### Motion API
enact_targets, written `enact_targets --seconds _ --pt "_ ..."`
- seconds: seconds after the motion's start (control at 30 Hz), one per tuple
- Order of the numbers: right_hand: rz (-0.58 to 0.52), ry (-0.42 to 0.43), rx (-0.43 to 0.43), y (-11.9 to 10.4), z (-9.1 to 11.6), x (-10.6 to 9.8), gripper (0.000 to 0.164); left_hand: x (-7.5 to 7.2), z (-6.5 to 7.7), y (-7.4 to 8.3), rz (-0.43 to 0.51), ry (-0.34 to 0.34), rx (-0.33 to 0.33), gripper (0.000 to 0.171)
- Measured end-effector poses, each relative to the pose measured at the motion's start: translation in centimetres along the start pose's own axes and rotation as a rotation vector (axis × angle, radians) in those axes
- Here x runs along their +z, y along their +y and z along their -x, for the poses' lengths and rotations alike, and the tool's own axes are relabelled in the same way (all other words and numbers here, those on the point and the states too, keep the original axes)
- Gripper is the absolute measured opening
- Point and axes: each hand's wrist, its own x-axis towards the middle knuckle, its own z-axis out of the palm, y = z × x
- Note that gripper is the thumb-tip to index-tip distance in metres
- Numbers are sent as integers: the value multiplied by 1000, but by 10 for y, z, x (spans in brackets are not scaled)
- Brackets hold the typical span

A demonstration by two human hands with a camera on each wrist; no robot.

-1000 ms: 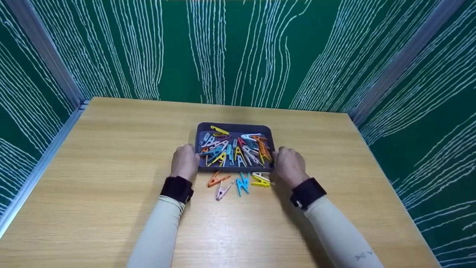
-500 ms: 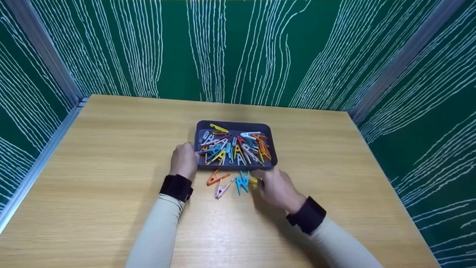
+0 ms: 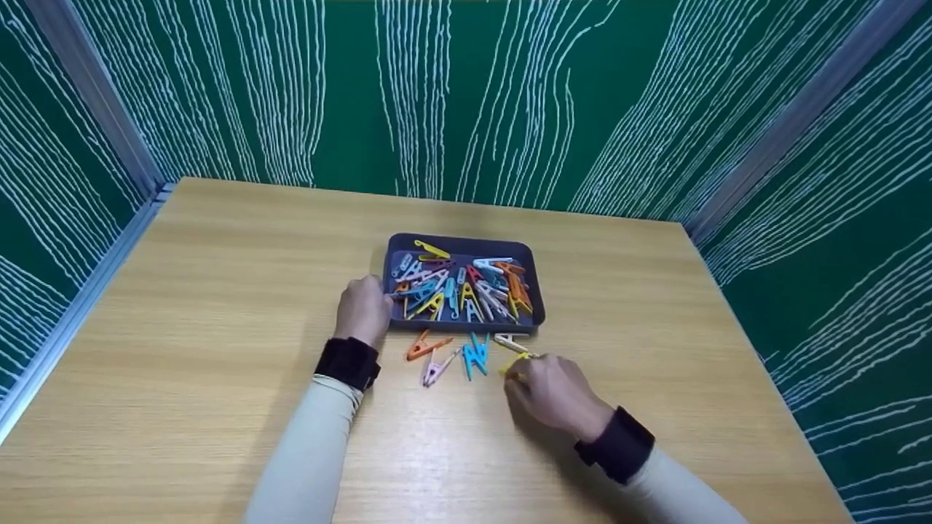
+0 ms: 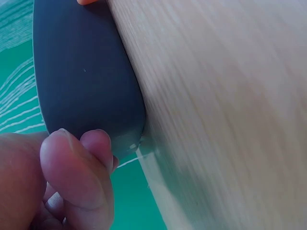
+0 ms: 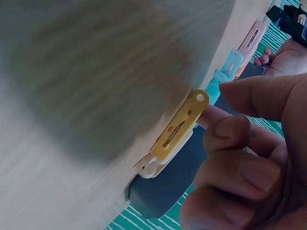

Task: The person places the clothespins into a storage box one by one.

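A dark tray [image 3: 466,327] full of mixed-colour clothespins lies near the table's middle. My left hand [image 3: 362,309] grips its left end, with thumb and fingertip at the rim in the left wrist view. In front of the tray my right hand [image 3: 557,393] is at a yellow clothespin [image 5: 177,127]. Its index finger touches the end of this clothespin, while the thumb stands apart and the other fingers curl loosely. A white clothespin [image 3: 512,341] lies just behind the yellow one. To the left are blue [image 3: 475,355], orange [image 3: 424,348] and pale pink [image 3: 439,370] clothespins.
The wooden table [image 3: 240,291] stretches around the tray on all sides. Green panels [image 3: 349,94] with white wavy lines stand along its back and sides, joined by metal posts [image 3: 794,109]. The left forearm lies along the left front of the table.
My right hand has let go of the tray's right end and come forward to the yellow clothespin, which has turned and shifted slightly toward me. My left hand stays on the tray.
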Motion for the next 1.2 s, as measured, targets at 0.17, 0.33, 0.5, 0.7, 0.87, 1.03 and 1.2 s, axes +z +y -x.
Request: enact_targets --seconds 0.17,0.33,0.5,0.7,0.87,1.03,1.2 --pt "-3 0 83 9 7 -4 26 -2 0 -1 -5 19 25 8" --pt "-37 1 191 15 7 -2 36 -1 2 -3 -12 37 35 7" --pt "12 -32 277 15 6 0 49 1 1 -3 -9 24 17 7" --pt "14 -41 294 17 4 1 52 1 1 -2 -2 6 -12 9" --pt "20 -30 270 17 4 1 27 0 2 0 11 -3 -31 10" --pt "20 -4 250 18 4 1 18 0 1 0 10 7 -18 9" --pt "-4 3 240 18 3 -1 15 0 0 -1 -11 27 30 7"
